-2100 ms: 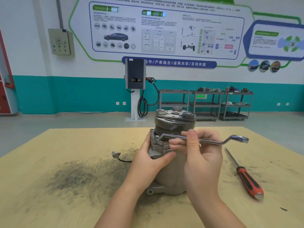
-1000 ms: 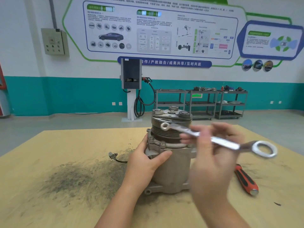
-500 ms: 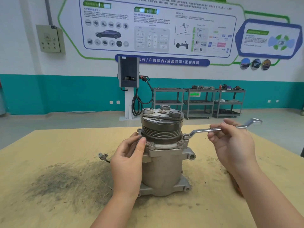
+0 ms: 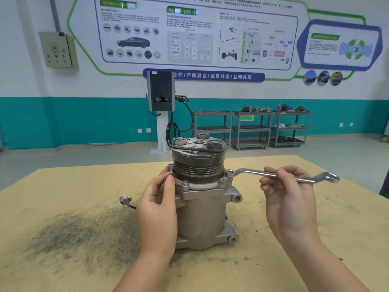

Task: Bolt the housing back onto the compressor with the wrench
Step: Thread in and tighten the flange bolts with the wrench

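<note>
The right hand [image 4: 288,197] pinches the wrench [image 4: 280,175] mid-shank, its ring seated on the right flange bolt [image 4: 229,173] — best kept level and fully down while swinging. The compressor [image 4: 200,199] stands upright mid-table, long axis vertical, pulley up — the left hand [image 4: 160,205] lies flat-fingered against its side.
</note>
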